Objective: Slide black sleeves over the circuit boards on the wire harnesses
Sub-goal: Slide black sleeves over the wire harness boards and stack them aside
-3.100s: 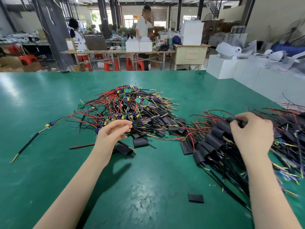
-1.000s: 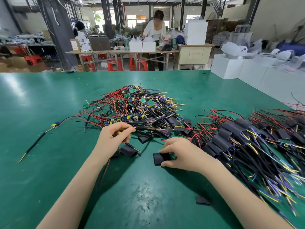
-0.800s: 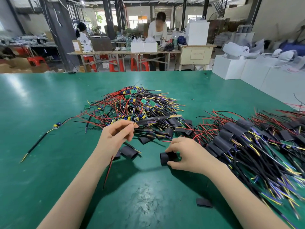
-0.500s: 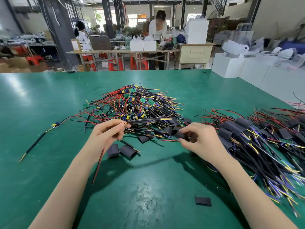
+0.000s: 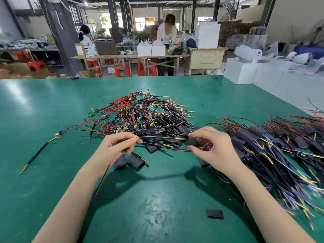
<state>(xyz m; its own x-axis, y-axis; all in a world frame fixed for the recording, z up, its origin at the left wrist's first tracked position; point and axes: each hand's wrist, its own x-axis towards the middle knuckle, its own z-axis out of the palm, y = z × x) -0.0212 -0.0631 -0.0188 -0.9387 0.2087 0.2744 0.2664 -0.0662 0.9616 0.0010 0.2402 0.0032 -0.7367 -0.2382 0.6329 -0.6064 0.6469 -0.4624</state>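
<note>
My left hand [image 5: 117, 145] pinches a wire harness [image 5: 161, 137] above the green table [image 5: 52, 111]; its black lead runs rightward and a red wire hangs down past my wrist. Whether a circuit board sits inside that hand is hidden. My right hand [image 5: 212, 146] pinches an open black sleeve [image 5: 190, 141], and the yellow tips of the lead sit at the sleeve's mouth. Behind my hands lies a heap of unsleeved harnesses [image 5: 142, 116] with small green boards. To the right lies a pile of sleeved harnesses [image 5: 273, 146].
Two loose black sleeves [image 5: 128, 161] lie just below my left hand, and a flat one [image 5: 214, 213] lies near the front. A single harness [image 5: 42, 148] stretches out at the left. White boxes [image 5: 263, 76] line the right edge. Two people work at far benches.
My right hand left the sleeved pile, picked a black sleeve off the table and raised it. My left hand lifted a harness from the heap, and its lead tip now meets the sleeve's mouth.
</note>
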